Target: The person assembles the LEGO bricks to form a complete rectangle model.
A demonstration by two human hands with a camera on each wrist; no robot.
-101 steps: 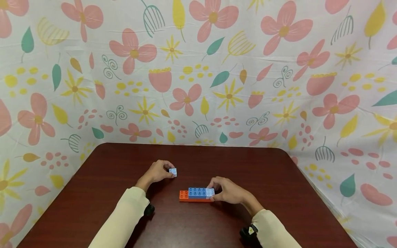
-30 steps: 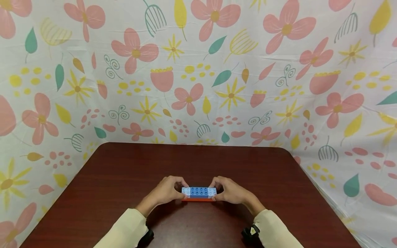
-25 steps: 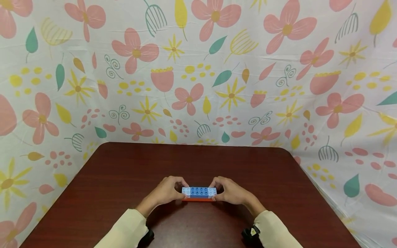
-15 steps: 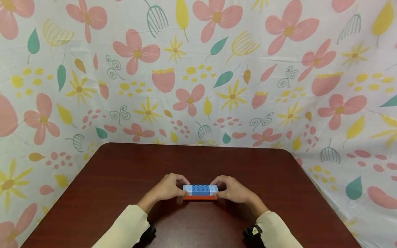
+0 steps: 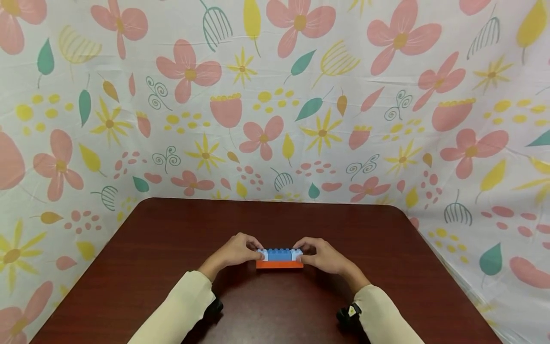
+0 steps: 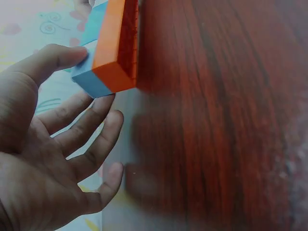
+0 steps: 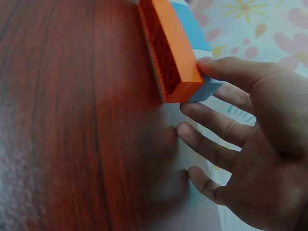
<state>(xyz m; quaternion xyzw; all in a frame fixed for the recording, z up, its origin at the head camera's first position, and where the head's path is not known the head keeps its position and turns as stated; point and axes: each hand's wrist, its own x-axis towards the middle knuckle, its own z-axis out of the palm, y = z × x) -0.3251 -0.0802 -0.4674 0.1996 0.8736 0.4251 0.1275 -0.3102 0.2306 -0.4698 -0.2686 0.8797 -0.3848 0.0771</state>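
Note:
Both hands hold one stack of toy building bricks. Its base is a long orange brick (image 5: 279,264), topped by a blue brick (image 5: 279,255) between two pale blue bricks, one at each end. My left hand (image 5: 234,251) pinches the left pale blue brick (image 6: 89,83), thumb on the near side. On the opposite end my right hand (image 5: 324,255) pinches the right pale blue brick (image 7: 207,90) likewise. The stack tilts so that its near side turns up, and the orange brick's hollow underside shows in both wrist views. The other fingers spread loosely below it.
The stack is above the middle of a dark red-brown wooden table (image 5: 275,306). A floral curtain (image 5: 275,105) hangs behind the table and along its sides. Black wrist cameras (image 5: 349,315) sit beneath the cream sleeves (image 5: 180,306).
My left hand has brought its pale blue brick from the table's left onto the orange brick's left end. Since then both hands have raised and tilted the stack, showing its orange near side.

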